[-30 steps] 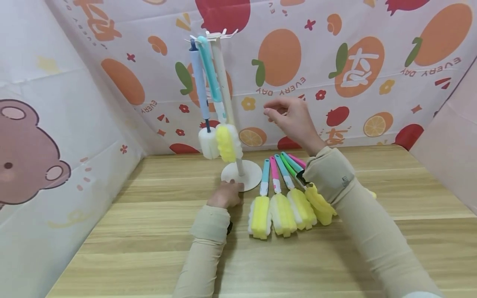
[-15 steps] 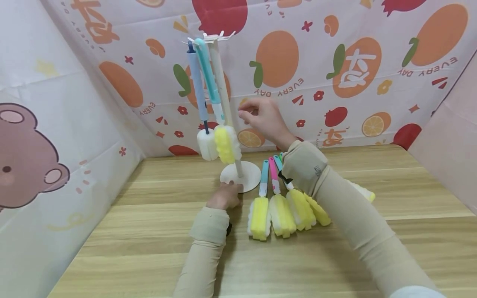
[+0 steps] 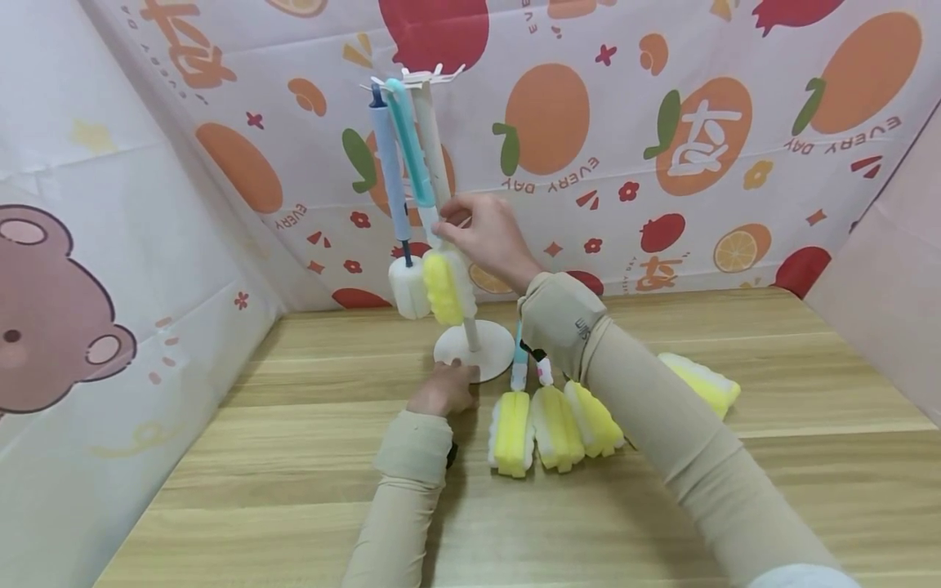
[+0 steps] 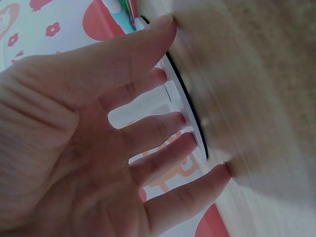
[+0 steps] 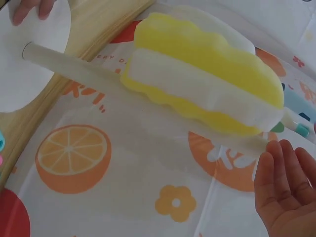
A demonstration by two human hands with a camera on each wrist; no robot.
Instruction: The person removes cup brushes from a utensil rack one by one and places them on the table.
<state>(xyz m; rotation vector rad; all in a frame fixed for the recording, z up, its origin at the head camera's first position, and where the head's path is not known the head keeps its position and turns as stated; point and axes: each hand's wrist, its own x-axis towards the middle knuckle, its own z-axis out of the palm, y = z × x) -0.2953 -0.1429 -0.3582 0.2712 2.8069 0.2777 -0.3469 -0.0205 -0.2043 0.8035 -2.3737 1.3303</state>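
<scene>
A white stand with a round base (image 3: 494, 347) and prongs at its top holds two hanging sponge brushes. One has a pale blue handle (image 3: 390, 171) and a white sponge head. The other has a teal handle (image 3: 413, 155) and a yellow-and-white sponge head (image 5: 207, 74). My left hand (image 3: 443, 387) presses on the near edge of the base with spread fingers (image 4: 158, 131). Beside the white neck of the teal brush is my right hand (image 3: 488, 237), its thumb near or touching it. In the right wrist view its bent fingers (image 5: 291, 182) lie apart from the neck.
Several sponge brushes lie on the wooden table (image 3: 294, 457) right of the stand, including a yellow-and-white one (image 3: 512, 433). My right forearm hides part of them. Another sponge head (image 3: 702, 384) lies farther right. A printed cloth (image 3: 551, 122) hangs behind.
My right hand has moved left, from beside the stand to the neck of the hanging teal brush. The left hand stays on the base.
</scene>
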